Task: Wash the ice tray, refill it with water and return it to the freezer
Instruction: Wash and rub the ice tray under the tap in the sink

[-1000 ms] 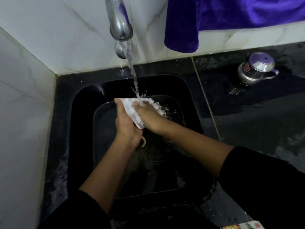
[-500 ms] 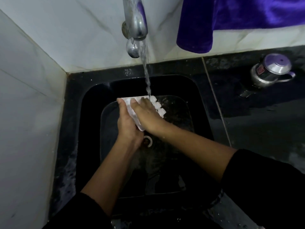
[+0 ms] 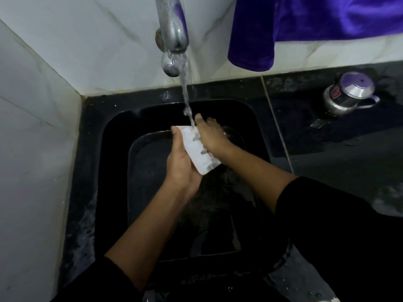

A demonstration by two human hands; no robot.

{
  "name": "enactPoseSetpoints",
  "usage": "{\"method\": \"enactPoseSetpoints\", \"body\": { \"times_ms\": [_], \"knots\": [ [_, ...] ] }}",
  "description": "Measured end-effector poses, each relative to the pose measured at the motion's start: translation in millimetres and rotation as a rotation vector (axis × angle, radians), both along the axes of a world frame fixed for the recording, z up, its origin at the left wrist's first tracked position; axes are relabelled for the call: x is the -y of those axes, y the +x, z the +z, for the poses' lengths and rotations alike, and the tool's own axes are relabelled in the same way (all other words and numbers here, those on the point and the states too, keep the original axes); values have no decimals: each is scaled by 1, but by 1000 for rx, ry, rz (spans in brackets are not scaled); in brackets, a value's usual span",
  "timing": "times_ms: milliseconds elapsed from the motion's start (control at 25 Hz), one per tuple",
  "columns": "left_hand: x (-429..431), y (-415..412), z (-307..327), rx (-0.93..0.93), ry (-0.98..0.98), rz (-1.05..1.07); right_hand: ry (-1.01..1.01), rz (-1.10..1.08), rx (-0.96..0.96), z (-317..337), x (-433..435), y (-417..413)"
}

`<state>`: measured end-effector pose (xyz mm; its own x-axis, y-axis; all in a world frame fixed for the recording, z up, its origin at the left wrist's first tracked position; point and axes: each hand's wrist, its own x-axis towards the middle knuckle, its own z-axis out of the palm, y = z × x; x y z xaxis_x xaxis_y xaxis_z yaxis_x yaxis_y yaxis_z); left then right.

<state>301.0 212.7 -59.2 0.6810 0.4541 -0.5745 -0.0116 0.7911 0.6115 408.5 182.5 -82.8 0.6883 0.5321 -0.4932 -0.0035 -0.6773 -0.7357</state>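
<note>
At the far left a white tiled wall (image 3: 32,149) meets the back wall in a corner, and a black sink (image 3: 113,162) sits tight against both, its left rim wet and speckled with drops. Over the middle of the basin the left hand (image 3: 181,164) grasps the white ice tray (image 3: 197,150) along its left long edge, with the thumb lying up that edge to the far corner and the palm cupped under the near end. The tray is held above the basin, tilted, its near end lower than its far end and pointing toward the person. A metal tap (image 3: 172,29) sticks out from the back wall above, and a stream of water (image 3: 185,92) falls from it onto the far end of the tray, right where the right hand's fingers reach. The right hand (image 3: 212,138) lies over the tray's right side, back of the hand up; its fingertips are blurred, so whether it grips the tray or only presses on it cannot be told. Both forearms are bare, with black sleeves (image 3: 327,225) pushed up. Farther right a purple cloth (image 3: 305,25) hangs down the wall tiles. Below it spreads a dark wet counter (image 3: 327,171), and on it near the wall stands a small steel jug (image 3: 346,94) with a lid and a side handle, well apart from the sink.
</note>
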Motion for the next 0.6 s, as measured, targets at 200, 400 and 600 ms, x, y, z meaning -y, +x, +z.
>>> {"method": "enactPoseSetpoints", "body": {
  "times_ms": [200,400,600],
  "knots": [
    [-14,-1,-14,-21,15,109,-48,195,68,6,-1,-39],
    [-2,-20,4,70,-37,-77,-79,-34,-48,-4,10,24],
    [-13,-49,15,88,-14,-28,-136,-83,-66,-20,22,35]
  ]
}}
